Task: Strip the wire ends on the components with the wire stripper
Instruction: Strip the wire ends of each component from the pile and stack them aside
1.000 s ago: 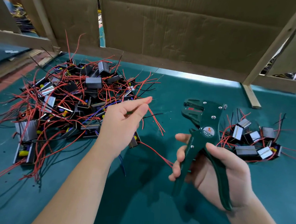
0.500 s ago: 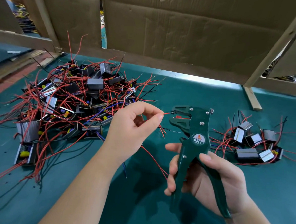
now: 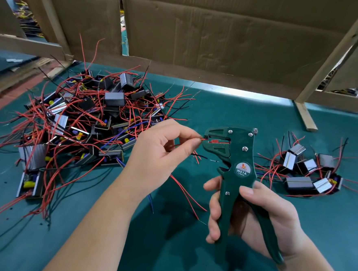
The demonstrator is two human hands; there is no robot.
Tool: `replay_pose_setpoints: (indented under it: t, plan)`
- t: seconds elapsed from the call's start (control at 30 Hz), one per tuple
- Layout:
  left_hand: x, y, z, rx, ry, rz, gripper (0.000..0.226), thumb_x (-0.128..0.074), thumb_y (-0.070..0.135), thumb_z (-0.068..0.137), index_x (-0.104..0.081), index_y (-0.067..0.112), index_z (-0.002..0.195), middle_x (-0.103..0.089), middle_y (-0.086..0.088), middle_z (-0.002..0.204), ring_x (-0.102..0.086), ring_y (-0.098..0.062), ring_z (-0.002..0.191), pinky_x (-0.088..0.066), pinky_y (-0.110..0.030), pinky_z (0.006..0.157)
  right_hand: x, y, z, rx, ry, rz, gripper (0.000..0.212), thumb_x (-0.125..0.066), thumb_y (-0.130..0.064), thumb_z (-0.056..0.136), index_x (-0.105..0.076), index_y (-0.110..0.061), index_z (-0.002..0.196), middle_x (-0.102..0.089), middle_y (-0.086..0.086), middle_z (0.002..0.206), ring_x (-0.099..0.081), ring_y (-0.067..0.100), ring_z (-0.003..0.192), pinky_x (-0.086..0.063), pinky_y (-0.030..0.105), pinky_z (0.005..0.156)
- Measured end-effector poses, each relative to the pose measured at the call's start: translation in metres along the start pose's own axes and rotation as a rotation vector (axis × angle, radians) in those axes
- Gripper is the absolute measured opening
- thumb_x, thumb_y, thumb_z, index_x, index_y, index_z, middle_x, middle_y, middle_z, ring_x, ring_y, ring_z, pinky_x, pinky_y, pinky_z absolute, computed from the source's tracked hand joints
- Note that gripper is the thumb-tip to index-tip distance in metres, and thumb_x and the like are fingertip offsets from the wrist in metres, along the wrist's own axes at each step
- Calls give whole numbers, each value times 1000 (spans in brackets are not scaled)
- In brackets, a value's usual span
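Thumb and forefinger of my left hand (image 3: 159, 157) pinch a thin red wire (image 3: 204, 138) at the mouth of the dark green metal wire stripper (image 3: 239, 158), whose handles my right hand (image 3: 270, 215) grips with curled fingers (image 3: 214, 212) above the teal table (image 3: 239, 110)

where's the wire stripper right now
In the head view, the green wire stripper stands upright right of centre, gripped by the right hand. The left hand pinches a red wire at its head.

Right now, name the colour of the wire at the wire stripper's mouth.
Red. The left hand pinches the wire at the wire stripper; best seen in head view.
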State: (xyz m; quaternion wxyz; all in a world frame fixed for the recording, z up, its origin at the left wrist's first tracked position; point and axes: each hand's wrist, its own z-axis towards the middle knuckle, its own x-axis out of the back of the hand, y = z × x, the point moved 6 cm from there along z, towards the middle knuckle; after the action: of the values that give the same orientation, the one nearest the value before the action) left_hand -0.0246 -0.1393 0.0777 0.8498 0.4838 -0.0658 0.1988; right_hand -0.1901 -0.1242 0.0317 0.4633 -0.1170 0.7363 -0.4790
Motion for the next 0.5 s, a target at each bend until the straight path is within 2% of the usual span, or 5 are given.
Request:
replay_pose_setpoints:
  t: [0.23,0.4,0.5]
  plan:
    - [1,3,0,-40,-15,74,5,-67,18,85,-71,21,86,-62,2,77,-54,-15,70,-39,-22,60,0,1,0,-30,20,2,49,-80,-32,71,-66,1,104,-60,23,75,-60,37,60,-51,49,63]
    - [1,3,0,-51,-22,89,6,-68,16,85,-71,20,84,-62,-1,75,-54,-15,70,-39,-22,61,0,1,0,-41,38,1,49,-80,-32,70,-66,1,103,-59,23,75,-60,37,59,-51,49,62]
    - [1,2,0,-48,-14,91,8,-68,16,85,-69,24,82,-62,4,75,-55,-12,71,-40,-21,62,1,2,0,-39,57,-5,49,-81,-33,69,-66,1,101,-58,23,74,-59,36,58,-51,49,61]
